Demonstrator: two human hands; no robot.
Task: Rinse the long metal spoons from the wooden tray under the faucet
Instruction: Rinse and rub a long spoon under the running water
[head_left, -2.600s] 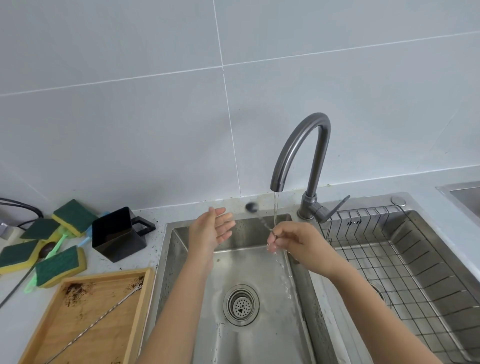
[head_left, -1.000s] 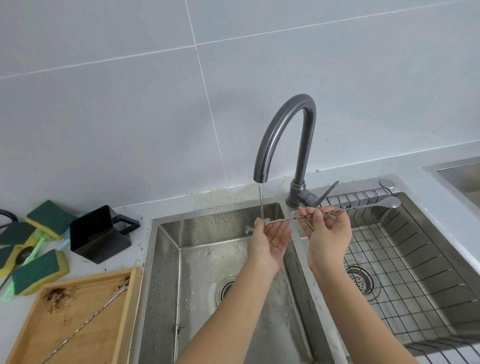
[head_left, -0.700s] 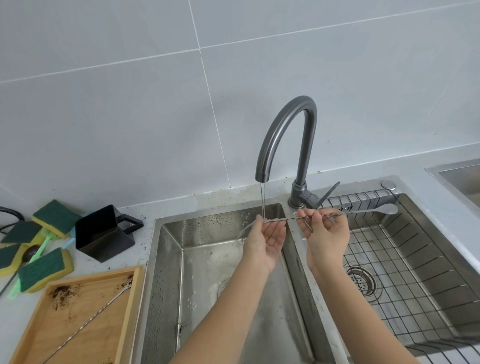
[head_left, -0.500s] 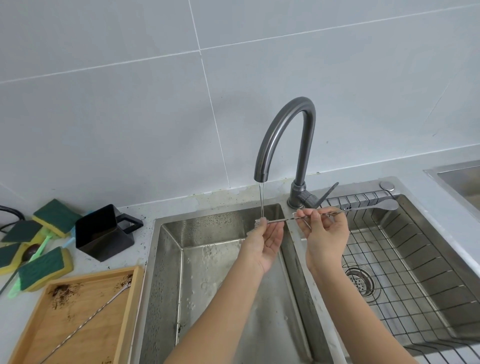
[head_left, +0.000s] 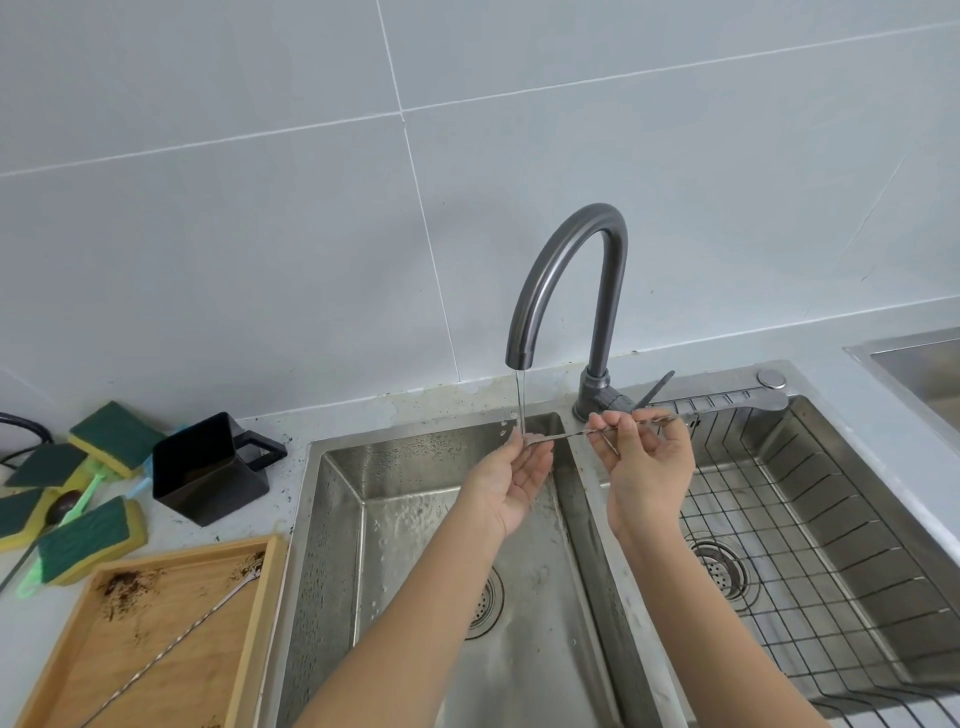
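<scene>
The long metal spoon (head_left: 634, 427) in hand looks light, thin and stiff, with a twisted shaft that should give wet fingers some bite, though the smooth bowl end is likely slippery under running water. The best hold is probably the shaft near its middle, where the person has it.

The right hand (head_left: 649, 467) pinches the shaft between thumb and fingertips, fingers curled round it, over the divider between the two basins. The left hand (head_left: 511, 480) lies open, palm up, its straight fingers (head_left: 535, 454) under the spoon's left end, touching it where the water stream (head_left: 520, 402) from the faucet (head_left: 566, 280) lands. The spoon lies roughly level, its bowl reaching right, over the far rim of the wire rack (head_left: 831, 545).

Another long spoon (head_left: 171, 644) rests unrinsed on the wooden tray (head_left: 260, 597), on the bench at the near left, among dark crumbs.
</scene>
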